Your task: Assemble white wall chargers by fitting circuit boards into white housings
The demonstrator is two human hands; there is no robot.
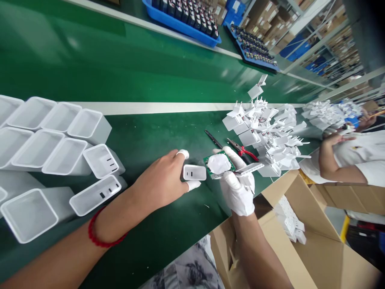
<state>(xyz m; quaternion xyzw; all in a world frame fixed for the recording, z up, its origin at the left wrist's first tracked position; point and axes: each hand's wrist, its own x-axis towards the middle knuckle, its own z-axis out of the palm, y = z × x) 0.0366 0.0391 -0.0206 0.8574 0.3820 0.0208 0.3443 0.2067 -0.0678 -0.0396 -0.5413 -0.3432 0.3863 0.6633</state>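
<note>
My left hand (161, 178), with white finger cots on thumb and forefinger and a red bracelet at the wrist, is closed around a white charger housing (200, 172). The end of this housing, with a small dark port slot, faces me. Close beside it, my white-gloved right hand (237, 190) grips a green circuit board (207, 160) topped by a white pad (219, 163). A white plastic piece (249, 168) extends to the right from that same hand. Behind the right hand lie red-handled pliers (242, 150) and a dark slim tool (213, 139).
White housings (28, 212) stand in rows at left. White plug parts (261, 128) are heaped at right. An open carton (319, 228) with white pieces sits at lower right. Behind are a blue tray (186, 30) and a darker tray (252, 58). A co-worker (345, 156) is at far right.
</note>
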